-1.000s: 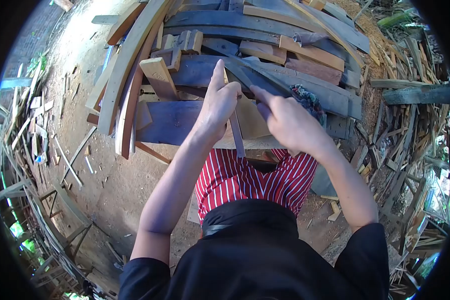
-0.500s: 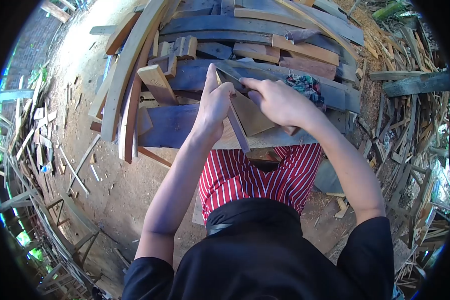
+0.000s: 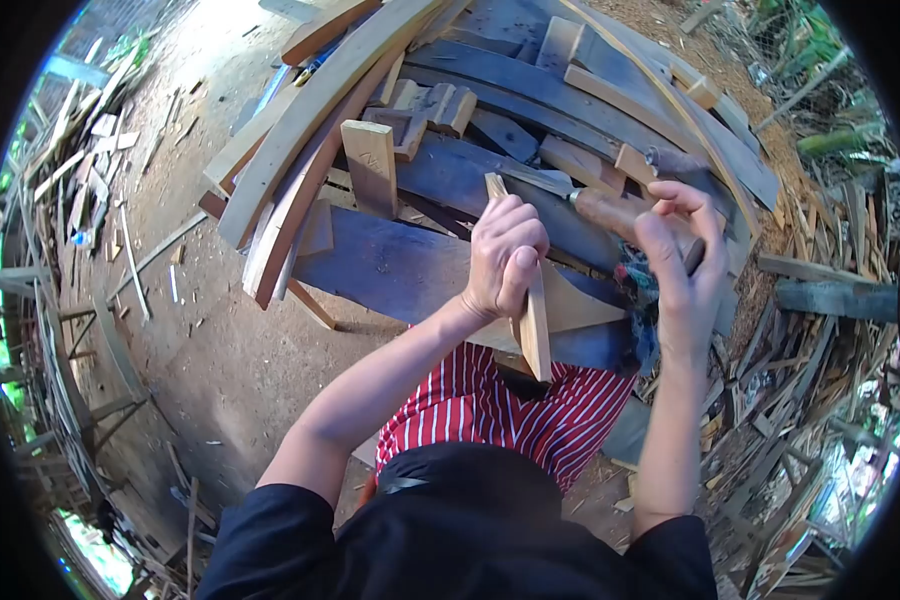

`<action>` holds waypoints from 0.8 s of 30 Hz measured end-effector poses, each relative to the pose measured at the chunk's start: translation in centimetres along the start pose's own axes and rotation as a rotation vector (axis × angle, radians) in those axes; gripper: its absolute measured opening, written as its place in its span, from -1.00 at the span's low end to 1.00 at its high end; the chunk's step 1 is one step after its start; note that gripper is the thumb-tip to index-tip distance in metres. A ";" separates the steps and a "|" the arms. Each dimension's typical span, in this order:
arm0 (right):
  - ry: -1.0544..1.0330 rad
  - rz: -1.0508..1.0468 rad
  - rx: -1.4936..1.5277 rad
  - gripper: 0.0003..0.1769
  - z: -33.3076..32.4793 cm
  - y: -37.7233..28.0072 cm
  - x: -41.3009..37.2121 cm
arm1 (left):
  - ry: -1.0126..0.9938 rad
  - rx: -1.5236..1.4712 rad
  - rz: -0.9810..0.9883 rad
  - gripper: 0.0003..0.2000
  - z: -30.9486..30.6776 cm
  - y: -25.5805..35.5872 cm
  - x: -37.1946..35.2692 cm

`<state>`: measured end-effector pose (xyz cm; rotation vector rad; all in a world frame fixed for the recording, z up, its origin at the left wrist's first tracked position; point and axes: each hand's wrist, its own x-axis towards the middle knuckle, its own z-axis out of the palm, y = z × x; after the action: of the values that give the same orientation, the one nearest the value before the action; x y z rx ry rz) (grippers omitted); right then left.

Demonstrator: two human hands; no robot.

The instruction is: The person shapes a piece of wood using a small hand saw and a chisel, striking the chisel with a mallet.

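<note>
Closest in, above red-striped shorts (image 3: pixel 490 410): grips a narrow wooden strip (image 3: pixel 536 335) in the left hand (image 3: pixel 505 255), fingers curled tight around it. Holds the strip tilted, with its lower end past the near edge of the blue-grey plank surface (image 3: pixel 380 265). To the right, wraps the right hand (image 3: pixel 682 270) in a closed grip round the wooden handle of a chisel (image 3: pixel 595 205), blade pointing left near the strip's top. Patterned cloth (image 3: pixel 638 283) just below. Farther out, stacked curved planks (image 3: pixel 315 120) and a pale block (image 3: pixel 370 165).

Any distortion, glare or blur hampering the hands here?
Head view: fisheye warps the edges, black rim; dirt ground sunlit, no glare; left hand gripping the wood strip and right hand gripping the chisel are evenly shaded, sharp.
</note>
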<state>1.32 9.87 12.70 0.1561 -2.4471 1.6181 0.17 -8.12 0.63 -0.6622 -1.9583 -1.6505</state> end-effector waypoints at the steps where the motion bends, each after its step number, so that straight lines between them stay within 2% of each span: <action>1: -0.015 -0.001 -0.001 -0.70 1.0 0.7 0.9 | 0.012 0.006 -0.008 -0.49 0.1 -0.1 -0.1; 3: 0.166 -0.142 0.473 -0.76 3.5 3.1 3.1 | 0.030 -0.043 -0.041 -0.48 0.2 -0.1 -0.3; 4: 0.202 -0.265 0.521 -0.83 4.8 4.0 4.5 | 0.025 -0.048 -0.051 -0.48 0.2 0.0 -0.3; 5: 0.179 -0.258 0.519 -0.83 5.2 4.3 5.0 | 0.044 -0.042 -0.064 -0.48 0.1 -0.2 -0.2; 7: -0.076 -0.280 0.736 -0.85 5.5 3.4 6.1 | 0.021 0.011 -0.029 -0.43 0.2 -0.7 -0.5; 8: 0.040 -0.214 0.706 -0.75 6.2 2.4 5.7 | 0.045 -0.054 -0.067 -0.51 0.3 -0.9 -0.6; 9: 0.021 -0.205 0.695 -0.75 6.4 1.6 5.2 | 0.064 -0.059 -0.079 -0.51 0.3 -1.1 -0.6; 12: 0.066 -0.357 0.631 -0.75 6.3 -0.4 3.1 | 0.035 -0.058 -0.015 -0.63 0.3 -1.4 -0.7; 15: 0.076 -0.434 0.638 -0.76 6.3 -1.6 1.2 | 0.020 -0.050 -0.036 -0.64 0.3 -1.1 -0.5; 16: -0.017 -0.460 0.620 -0.76 6.1 -1.5 1.0 | 0.036 -0.048 -0.030 -0.65 0.2 -1.0 -0.4; 19: -0.119 -0.485 0.484 -0.78 6.9 -0.9 0.8 | 0.047 -0.050 -0.043 -0.65 0.2 -1.2 -0.7; 24: -0.098 -0.522 0.559 -0.76 7.0 -0.4 1.0 | 0.071 -0.058 -0.030 -0.65 0.3 -1.0 -0.7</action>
<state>-0.33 3.27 10.66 0.8863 -1.7234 1.9934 0.02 -7.99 -0.62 -0.5896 -1.8857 -1.7306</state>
